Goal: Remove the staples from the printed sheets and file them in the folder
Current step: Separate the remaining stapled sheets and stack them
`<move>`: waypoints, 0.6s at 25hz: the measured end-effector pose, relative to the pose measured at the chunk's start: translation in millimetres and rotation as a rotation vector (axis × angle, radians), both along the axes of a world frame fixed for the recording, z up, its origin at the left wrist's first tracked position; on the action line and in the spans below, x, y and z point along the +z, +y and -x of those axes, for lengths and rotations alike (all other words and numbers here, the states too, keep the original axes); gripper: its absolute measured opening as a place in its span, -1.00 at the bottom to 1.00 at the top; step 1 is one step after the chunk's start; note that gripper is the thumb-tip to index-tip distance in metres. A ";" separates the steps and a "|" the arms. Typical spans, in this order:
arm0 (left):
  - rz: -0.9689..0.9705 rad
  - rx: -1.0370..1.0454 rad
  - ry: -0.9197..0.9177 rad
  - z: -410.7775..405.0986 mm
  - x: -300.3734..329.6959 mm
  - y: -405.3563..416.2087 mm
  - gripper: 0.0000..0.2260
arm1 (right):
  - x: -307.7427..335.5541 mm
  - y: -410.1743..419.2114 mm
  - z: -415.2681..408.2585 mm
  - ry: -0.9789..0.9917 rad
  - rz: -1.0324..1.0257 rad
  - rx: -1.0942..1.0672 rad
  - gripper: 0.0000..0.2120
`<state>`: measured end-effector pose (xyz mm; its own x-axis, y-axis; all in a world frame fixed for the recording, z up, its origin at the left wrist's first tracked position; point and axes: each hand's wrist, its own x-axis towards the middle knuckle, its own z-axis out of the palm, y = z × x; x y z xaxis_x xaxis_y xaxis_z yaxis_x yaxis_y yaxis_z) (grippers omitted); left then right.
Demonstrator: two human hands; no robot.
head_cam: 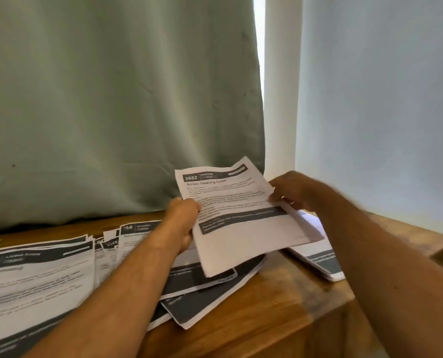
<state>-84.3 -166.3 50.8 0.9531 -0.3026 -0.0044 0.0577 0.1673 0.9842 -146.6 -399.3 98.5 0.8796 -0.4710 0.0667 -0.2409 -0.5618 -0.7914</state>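
Green curtain [117, 99] behind wooden surface [280, 301]. Loose printed sheets [34, 277] strewn left and centre, small stack [324, 264] right. Sheet "2652" [241, 218] lifted above pile, tilted. Left hand [184, 215] pinching left edge, right hand [292, 189] gripping right edge.

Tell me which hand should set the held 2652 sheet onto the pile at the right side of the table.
Probably the right hand. It grips the right edge of the 2652 sheet, and the right pile lies just under its forearm. The left hand holds the opposite edge, over the left-hand sheets.
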 end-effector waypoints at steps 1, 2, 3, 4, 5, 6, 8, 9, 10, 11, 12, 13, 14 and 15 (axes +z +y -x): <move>0.027 -0.043 0.013 6.1 2.2 -19.8 -0.81 | 5.0 -11.0 3.2 -0.026 0.156 -0.092 -0.75; 0.048 -0.100 0.018 11.5 1.7 -39.4 -0.76 | 7.9 -22.2 5.6 -0.073 0.284 -0.184 -0.77; 0.055 -0.164 0.020 17.6 -0.5 -58.8 -0.70 | 8.6 -34.3 8.4 -0.134 0.336 -0.254 -0.79; 0.060 -0.219 0.024 22.9 -4.3 -76.7 -0.63 | 7.1 -46.1 11.5 -0.192 0.348 -0.299 -0.79; 0.058 -0.257 0.021 28.0 -8.4 -92.4 -0.58 | 3.1 -56.3 15.6 -0.233 0.344 -0.334 -0.77; 0.048 -0.278 0.013 31.8 -13.9 -107.8 -0.57 | -3.4 -65.4 21.1 -0.256 0.335 -0.366 -0.75; 0.007 -0.275 -0.014 35.9 -27.7 -132.5 -0.62 | -21.8 -84.3 26.0 -0.249 0.361 -0.405 -0.71; -0.022 -0.268 -0.040 33.7 -36.8 -142.4 -0.64 | -31.3 -91.7 27.0 -0.236 0.381 -0.416 -0.70; -0.058 -0.265 -0.071 30.9 -46.2 -150.3 -0.65 | -39.5 -98.3 26.6 -0.223 0.394 -0.424 -0.69; -0.102 -0.261 -0.102 28.1 -54.9 -155.5 -0.64 | -48.7 -106.0 24.3 -0.208 0.407 -0.426 -0.68; -0.147 -0.250 -0.126 25.3 -62.0 -157.3 -0.64 | -57.3 -113.5 21.2 -0.195 0.417 -0.422 -0.69; -0.170 -0.233 -0.125 22.2 -67.4 -158.3 -0.64 | -65.0 -120.0 18.0 -0.185 0.420 -0.416 -0.69; -0.183 -0.214 -0.113 18.3 -72.1 -160.3 -0.63 | -72.1 -126.3 14.9 -0.171 0.424 -0.411 -0.70; -0.200 -0.201 -0.108 15.1 -74.8 -161.4 -0.64 | -78.6 -132.5 11.3 -0.155 0.433 -0.407 -0.70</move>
